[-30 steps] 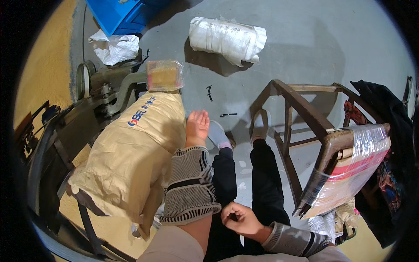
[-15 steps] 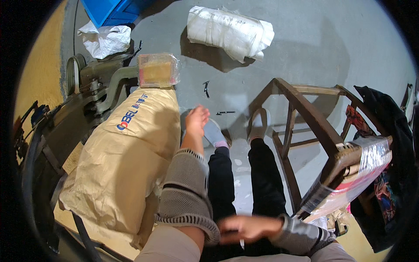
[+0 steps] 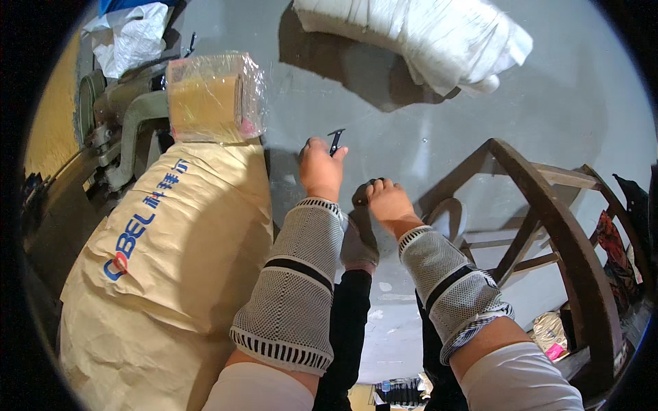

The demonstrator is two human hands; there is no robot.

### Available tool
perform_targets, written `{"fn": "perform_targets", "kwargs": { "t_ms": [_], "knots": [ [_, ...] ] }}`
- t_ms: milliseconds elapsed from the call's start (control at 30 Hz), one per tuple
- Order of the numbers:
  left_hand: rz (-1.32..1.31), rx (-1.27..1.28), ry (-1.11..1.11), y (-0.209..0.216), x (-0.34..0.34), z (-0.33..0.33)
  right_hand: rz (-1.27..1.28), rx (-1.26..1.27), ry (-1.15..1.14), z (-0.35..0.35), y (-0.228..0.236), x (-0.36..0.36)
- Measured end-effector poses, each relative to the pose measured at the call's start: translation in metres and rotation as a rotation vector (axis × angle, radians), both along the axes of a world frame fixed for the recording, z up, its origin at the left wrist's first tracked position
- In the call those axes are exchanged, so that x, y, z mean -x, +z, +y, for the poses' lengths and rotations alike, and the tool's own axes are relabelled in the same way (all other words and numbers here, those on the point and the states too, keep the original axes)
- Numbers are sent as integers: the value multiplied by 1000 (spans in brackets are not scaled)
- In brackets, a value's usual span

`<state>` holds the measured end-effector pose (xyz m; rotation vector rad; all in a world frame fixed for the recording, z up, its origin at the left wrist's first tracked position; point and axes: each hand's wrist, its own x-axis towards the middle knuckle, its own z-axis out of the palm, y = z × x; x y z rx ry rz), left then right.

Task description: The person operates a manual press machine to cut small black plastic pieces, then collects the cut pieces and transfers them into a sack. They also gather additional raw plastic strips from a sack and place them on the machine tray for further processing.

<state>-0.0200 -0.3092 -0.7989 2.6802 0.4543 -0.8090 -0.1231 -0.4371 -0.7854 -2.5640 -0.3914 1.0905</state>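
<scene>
- Small black T-shaped piece point(image 3: 335, 141), slender and dark, shows at twelve o'clock, just beyond the left hand point(image 3: 319, 171), above a grey floor point(image 3: 548, 103).
- A bulging tan paper sack with blue print point(image 3: 226, 226) fills nine to eight o'clock, close beside the left forearm; a cardboard box in clear film point(image 3: 205, 103) sits at its upper end, toward ten.
- A white wrapped bundle point(image 3: 439, 41) lies at one o'clock; a dark-brown wooden frame point(image 3: 558, 209) flanks the right arm at three.
- Left thumb and forefinger stand slightly apart at the piece's lower end; whether they pinch it cannot be told.
- The right hand point(image 3: 392, 203) reaches down, fingers bent, a dark bit point(image 3: 375, 182) at its fingertips; its grip cannot be told.
</scene>
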Motion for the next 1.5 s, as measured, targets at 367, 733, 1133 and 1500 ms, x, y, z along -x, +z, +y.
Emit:
{"fn": "perform_targets", "kwargs": {
  "t_ms": [367,733,1133,1500],
  "knots": [
    [-98,243,405,42,65,-31,546,-216,-1103,-21,51,38],
    [81,722,596,323,163,-73,610,-889,-1727,-60,294,64],
    [-42,846,312,563,162,-58,261,-788,-1210,-42,507,45],
    [-510,31,-30,661,110,104,7,-962,-338,97,648,-73]
  ]
}}
